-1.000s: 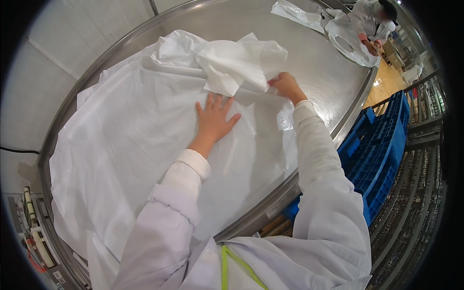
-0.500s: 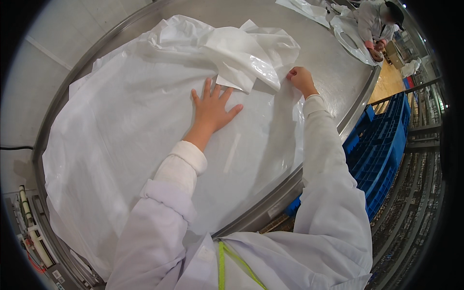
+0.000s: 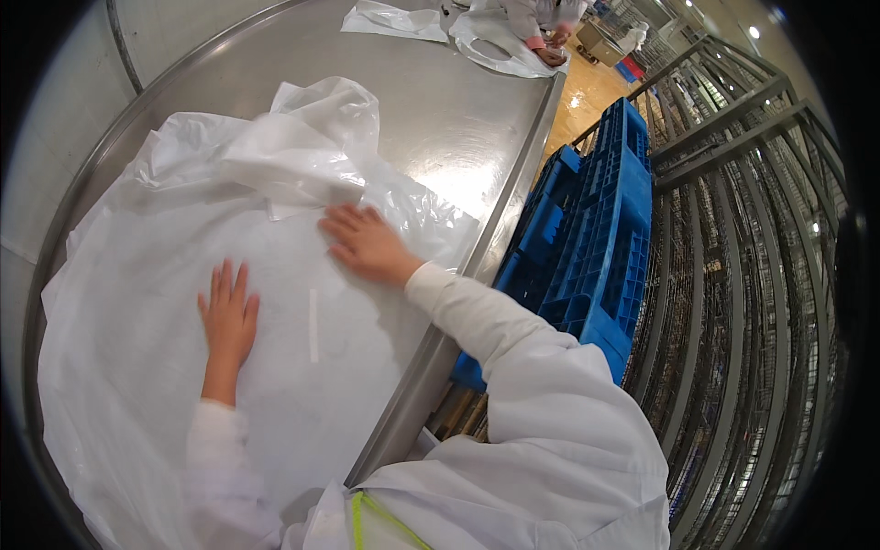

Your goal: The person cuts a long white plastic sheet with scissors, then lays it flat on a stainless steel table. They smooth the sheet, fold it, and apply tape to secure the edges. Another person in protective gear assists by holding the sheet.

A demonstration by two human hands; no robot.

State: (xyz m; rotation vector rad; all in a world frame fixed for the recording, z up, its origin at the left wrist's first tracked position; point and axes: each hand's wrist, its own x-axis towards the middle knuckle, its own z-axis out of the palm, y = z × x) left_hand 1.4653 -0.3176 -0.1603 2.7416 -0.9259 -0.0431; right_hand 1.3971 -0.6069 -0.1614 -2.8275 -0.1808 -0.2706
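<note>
A large white plastic sheet or bag (image 3: 137,339) is spread over a metal table (image 3: 403,101). Its far part is bunched into loose, shiny folds. My left hand (image 3: 229,319) lies flat on the smooth middle of the plastic, fingers stretched forward. Farther to the right, my right hand (image 3: 368,244) rests on the plastic near the folds, palm down with its fingers spread and slightly blurred. Neither hand grips anything. A pale strip (image 3: 313,325) shows on the plastic between my hands.
A raised metal rim (image 3: 396,408) edges the table. Right of it stand blue plastic pallets (image 3: 596,247) and tall metal racks (image 3: 724,321). At the far end, a person's hands (image 3: 553,48) are beside more white plastic (image 3: 500,41). A pale wall is on the left.
My view has turned to the right. My right hand has let go of the plastic's right edge and now lies spread on it. My left hand has moved nearer, still flat.
</note>
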